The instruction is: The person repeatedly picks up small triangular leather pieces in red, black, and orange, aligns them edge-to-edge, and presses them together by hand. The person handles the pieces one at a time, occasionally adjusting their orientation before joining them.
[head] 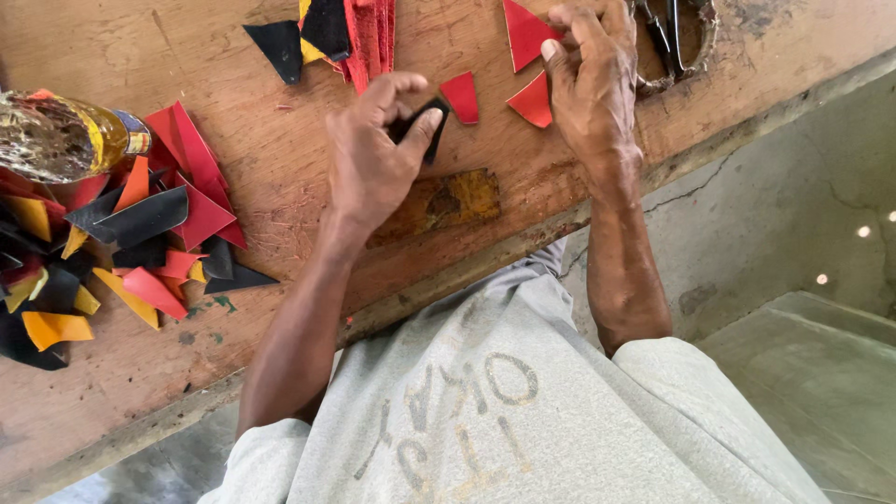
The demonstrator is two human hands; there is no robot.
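Left hand: closed in a pinch, thumb and forefinger on a small black piece held just above the bench.
Right hand: fingers curled down onto a red piece at the far edge of the bench; whether it grips the piece or only presses it flat, I cannot tell.
Black piece, place: between the 2 hands, touching a small red piece on its right.
Risk, slip: the black piece is small and held only at its edge, so it could likely twist out of the pinch and drop among the loose cuts.
Risk, mix-up: 3 loose red pieces lie close together near the right hand; a sweep of the wrist could push them out of order.
Risk, glue: a glossy brown patch sits on the bench just under the left hand; if it is wet, a piece set there could stick or stain.
Risk, bottle: a bottle lies on its side on the scrap heap at the left and could roll if the heap is disturbed.
Count, hands: 2.
Count, loose red pieces by the hands: 3, counting a curved one.
Count, held black pieces: 1.
Count, bottles: 1.
Count, stacks: 1 red stack at the top edge, with black and yellow cuts on it.
Count, heap scraps: too many and too overlapped to count; red, black, yellow, orange.
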